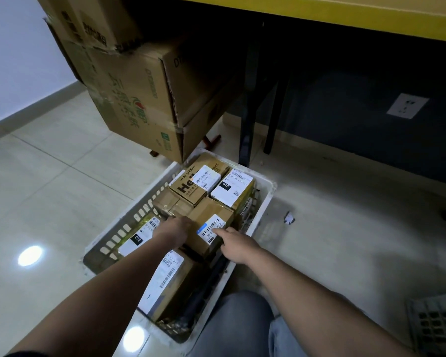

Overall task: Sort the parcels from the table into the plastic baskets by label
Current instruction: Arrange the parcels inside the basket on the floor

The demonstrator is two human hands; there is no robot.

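Inside white basket (pixel 264 199), labelled cardboard parcels (pixel 232 189), both hands (pixel 174 231) touching one

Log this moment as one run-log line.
stage: placing | left hand and right hand: on brown parcel | parcel: in white basket | basket: nearly full

The person is wearing no sleeves over the forearms; both arms are showing bare up to the picture's edge. The left hand (pixel 174 231) and the right hand (pixel 236 244) are wearing no gloves, rings or watch. The knee (pixel 238 318) is wearing grey-blue jeans.
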